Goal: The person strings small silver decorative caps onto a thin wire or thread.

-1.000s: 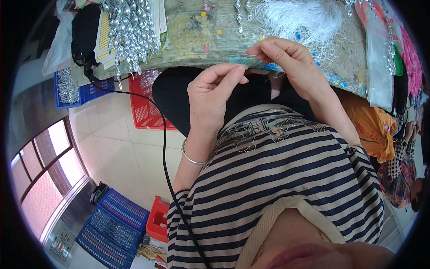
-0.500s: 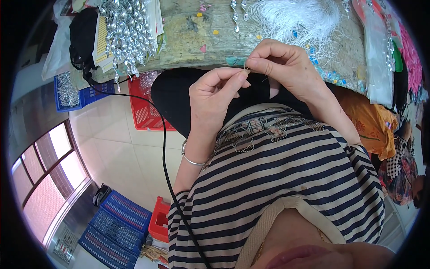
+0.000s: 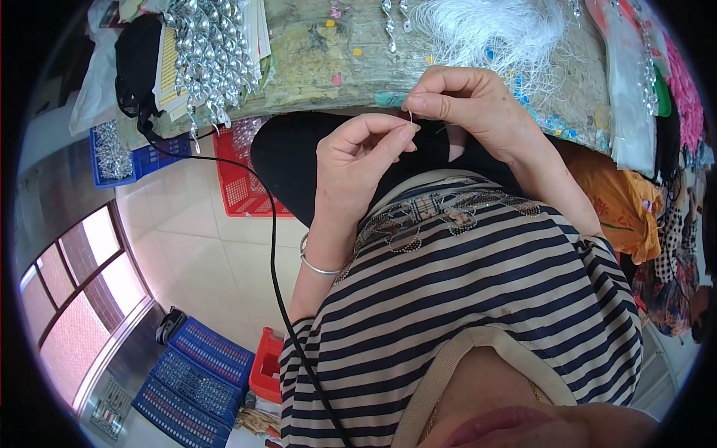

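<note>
In the head view, a thin needle (image 3: 411,118) is pinched upright at upper centre between the right hand (image 3: 467,104) and the left hand (image 3: 357,160), fingertips of both closed together on it. For threading to go well, the needle is best held steady and the white thread (image 3: 493,30) fed straight. The worn table (image 3: 328,52) at the top is strewn with silver beads (image 3: 205,52); red (image 3: 243,187) and blue crates (image 3: 198,366) are seen on the tiled floor at left.

Craft wkshop – bead strands (image 3: 205,56), crates (image 3: 243,183)
</note>
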`<action>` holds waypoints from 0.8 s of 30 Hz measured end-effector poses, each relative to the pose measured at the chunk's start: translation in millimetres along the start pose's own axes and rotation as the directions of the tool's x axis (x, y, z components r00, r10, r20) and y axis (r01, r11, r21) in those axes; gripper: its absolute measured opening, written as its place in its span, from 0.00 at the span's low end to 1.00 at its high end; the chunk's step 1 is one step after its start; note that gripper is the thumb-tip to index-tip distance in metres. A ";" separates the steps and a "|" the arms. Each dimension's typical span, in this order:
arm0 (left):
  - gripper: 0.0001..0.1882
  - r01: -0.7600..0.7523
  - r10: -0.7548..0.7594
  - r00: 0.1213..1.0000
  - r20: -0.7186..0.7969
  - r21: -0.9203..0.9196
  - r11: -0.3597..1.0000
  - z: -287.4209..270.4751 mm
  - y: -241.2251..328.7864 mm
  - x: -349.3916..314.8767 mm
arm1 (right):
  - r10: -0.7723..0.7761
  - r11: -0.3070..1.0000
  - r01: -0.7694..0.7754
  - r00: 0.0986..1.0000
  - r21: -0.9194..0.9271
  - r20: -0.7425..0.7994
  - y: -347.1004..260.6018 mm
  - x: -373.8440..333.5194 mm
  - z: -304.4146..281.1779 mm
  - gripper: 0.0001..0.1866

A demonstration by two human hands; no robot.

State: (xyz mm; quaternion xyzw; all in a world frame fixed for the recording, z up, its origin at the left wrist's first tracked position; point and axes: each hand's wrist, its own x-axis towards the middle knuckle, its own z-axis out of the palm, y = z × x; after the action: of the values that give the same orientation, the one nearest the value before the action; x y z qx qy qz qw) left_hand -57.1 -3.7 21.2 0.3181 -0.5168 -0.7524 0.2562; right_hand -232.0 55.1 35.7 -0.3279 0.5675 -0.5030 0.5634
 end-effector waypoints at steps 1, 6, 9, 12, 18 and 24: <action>0.06 0.000 0.000 1.000 0.000 0.000 1.000 -0.5 -0.4 0.2 | 0.012 1.000 -0.012 1.000 -0.011 0.012 -1.0 -0.1 0.0 0.06; 0.06 0.033 -0.032 0.999 0.023 -0.029 0.999 -2.3 0.0 1.5 | -0.011 1.000 0.012 0.999 -0.023 0.033 -1.9 -0.1 -0.1 0.06; 0.07 0.066 -0.072 0.997 -0.036 -0.160 0.985 2.5 4.1 2.5 | -0.039 0.999 0.040 0.998 -0.012 0.043 -3.0 -0.3 0.2 0.06; 0.08 0.052 -0.058 0.995 -0.076 -0.079 0.996 3.1 1.4 3.9 | -0.119 0.989 0.121 0.993 -0.085 0.023 -1.5 -0.5 1.5 0.07; 0.08 0.007 -0.027 0.993 -0.115 -0.167 0.986 1.6 -0.2 4.7 | -0.096 0.995 0.096 0.995 -0.002 -0.009 1.6 -1.7 -3.7 0.11; 0.08 0.016 -0.036 0.992 -0.117 -0.165 0.986 1.4 -0.7 4.4 | -0.094 0.995 0.094 0.995 -0.025 0.013 6.7 -4.6 -9.2 0.14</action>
State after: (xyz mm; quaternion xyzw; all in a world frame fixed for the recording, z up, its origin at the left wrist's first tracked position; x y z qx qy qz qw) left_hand -61.0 -5.8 20.0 0.3473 -0.4328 -0.7751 0.3021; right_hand -238.9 63.1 29.5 -0.3644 0.5545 -0.5197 0.5382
